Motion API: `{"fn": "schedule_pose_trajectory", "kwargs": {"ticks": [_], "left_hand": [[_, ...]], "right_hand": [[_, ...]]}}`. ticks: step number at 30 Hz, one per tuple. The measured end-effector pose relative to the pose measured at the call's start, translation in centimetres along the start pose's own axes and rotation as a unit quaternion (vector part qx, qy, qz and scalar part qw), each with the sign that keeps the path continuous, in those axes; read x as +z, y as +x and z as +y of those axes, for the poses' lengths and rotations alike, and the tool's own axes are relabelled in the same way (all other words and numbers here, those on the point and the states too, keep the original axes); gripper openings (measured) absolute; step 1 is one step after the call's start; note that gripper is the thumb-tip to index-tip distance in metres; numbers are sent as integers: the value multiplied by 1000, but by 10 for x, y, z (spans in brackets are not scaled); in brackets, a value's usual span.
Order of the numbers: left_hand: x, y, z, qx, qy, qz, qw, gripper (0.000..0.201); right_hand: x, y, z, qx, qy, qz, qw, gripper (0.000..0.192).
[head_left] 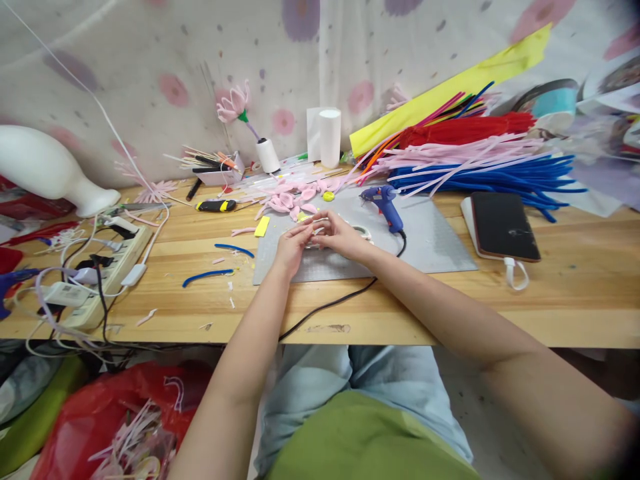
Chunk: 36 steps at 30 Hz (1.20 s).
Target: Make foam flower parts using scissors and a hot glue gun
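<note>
My left hand (295, 244) and my right hand (341, 236) meet over the grey cutting mat (430, 247), fingers bent and tips together. Whatever they pinch is hidden behind the fingers or too small to make out. Just beyond them lies a heap of pink pipe-cleaner petals (287, 199), with a small yellow piece (329, 196) at its right. A pale ring-shaped object (362, 231), perhaps scissor handles, shows partly behind my right hand. To the right a blue glue gun (384, 203) rests on the mat, its black cord running under my right forearm.
Pink, red and blue pipe cleaners (465, 175) are piled at the back right. A pink flower (234, 105) stands in a white holder. A utility knife (215, 206), blue pipe-cleaner pieces (207, 275) and a power strip (120, 267) lie left. A black-covered device (505, 227) lies right.
</note>
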<state>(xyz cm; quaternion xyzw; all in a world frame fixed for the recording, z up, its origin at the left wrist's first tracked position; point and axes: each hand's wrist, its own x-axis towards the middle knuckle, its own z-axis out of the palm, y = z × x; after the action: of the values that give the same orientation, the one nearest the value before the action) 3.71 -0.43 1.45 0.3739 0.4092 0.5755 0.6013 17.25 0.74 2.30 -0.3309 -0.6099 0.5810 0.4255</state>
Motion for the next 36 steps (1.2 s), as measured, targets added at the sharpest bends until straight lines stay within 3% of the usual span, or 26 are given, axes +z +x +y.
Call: {"fn": "schedule_pose_trajectory", "kwargs": {"ticks": [6, 11, 16, 26, 33, 36], "left_hand": [[2, 2, -1, 7, 12, 27, 1000, 10], [3, 1, -2, 17, 19, 77, 997, 14], [5, -2, -6, 46, 109, 19, 993, 19], [3, 4, -2, 55, 79, 102, 990, 13], [5, 0, 4, 41, 56, 94, 993, 17], [4, -2, 6, 32, 45, 74, 996, 22]], "right_hand": [[-8, -3, -2, 54, 19, 44, 997, 31], [-13, -6, -6, 74, 59, 77, 993, 33], [-10, -8, -8, 78, 54, 61, 994, 33], [-16, -8, -3, 38, -4, 54, 998, 27], [-27, -7, -5, 36, -133, 23, 990, 18], [-49, -12, -16, 31, -282, 24, 959, 13]]}}
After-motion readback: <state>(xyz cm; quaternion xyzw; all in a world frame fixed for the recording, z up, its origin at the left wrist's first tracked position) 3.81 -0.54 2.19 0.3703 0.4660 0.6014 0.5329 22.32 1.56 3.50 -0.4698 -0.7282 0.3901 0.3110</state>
